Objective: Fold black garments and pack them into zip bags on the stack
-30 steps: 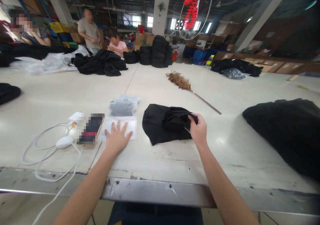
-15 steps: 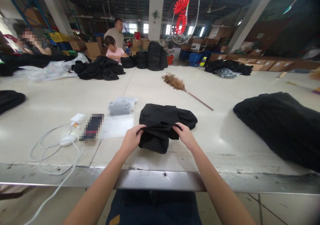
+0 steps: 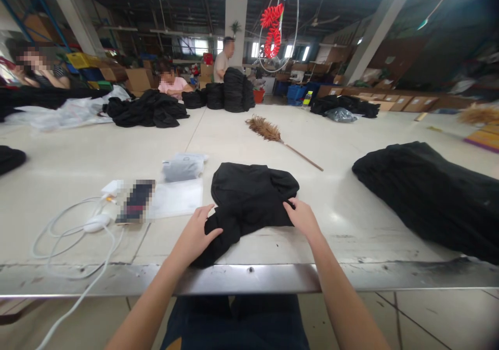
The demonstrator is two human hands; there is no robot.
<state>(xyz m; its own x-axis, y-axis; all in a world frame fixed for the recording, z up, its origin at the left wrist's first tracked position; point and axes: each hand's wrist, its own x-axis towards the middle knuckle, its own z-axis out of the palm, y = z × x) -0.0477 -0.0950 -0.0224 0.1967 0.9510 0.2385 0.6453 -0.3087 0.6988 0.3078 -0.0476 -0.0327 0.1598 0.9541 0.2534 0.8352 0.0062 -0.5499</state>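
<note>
Both hands (image 3: 249, 225) grip the black garment (image 3: 249, 197) — near table edge (image 3: 249, 280)

**A wide workshop under a dark ceiling**

A long pale bench (image 3: 97, 158) is stretching across the room, its metal edge (image 3: 249, 280) catching the light. A white pillar (image 3: 236, 2) is standing at the far middle, a slanted beam (image 3: 368, 33) leaning to its right. Daylight is coming through small windows (image 3: 255, 50) at the back, and a red coiled hose (image 3: 272, 30) is hanging from above. Cardboard boxes (image 3: 413, 103) are lining the right wall; blue crates (image 3: 298, 90) are sitting near them. People are working at the far left. The tiled floor (image 3: 436, 319) is showing below the bench.
</note>
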